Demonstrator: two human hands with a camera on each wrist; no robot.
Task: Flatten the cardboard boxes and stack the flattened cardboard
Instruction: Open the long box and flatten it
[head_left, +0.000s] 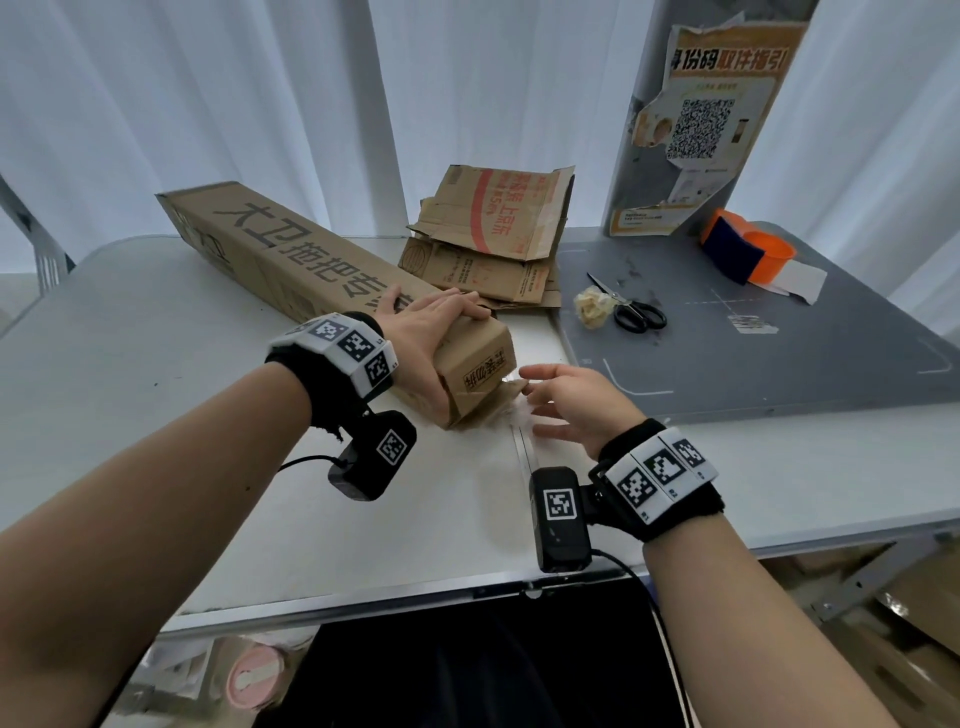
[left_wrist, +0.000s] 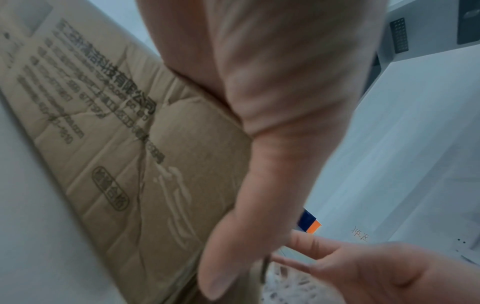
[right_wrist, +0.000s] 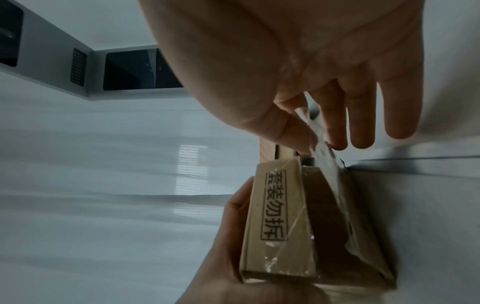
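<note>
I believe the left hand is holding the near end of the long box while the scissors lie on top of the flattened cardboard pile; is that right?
Not quite. The left hand does hold the near end of the long box, but the scissors lie on the grey mat, right of the flattened cardboard pile, as the head view shows.

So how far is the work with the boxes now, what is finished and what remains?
Done: a pile of flattened cardboard lies at the table's far side. In hand: the left hand grips the long box's near end while the right hand pinches clear tape off its flaps. Left: open that box, flatten it, and stack it on the pile.
</note>
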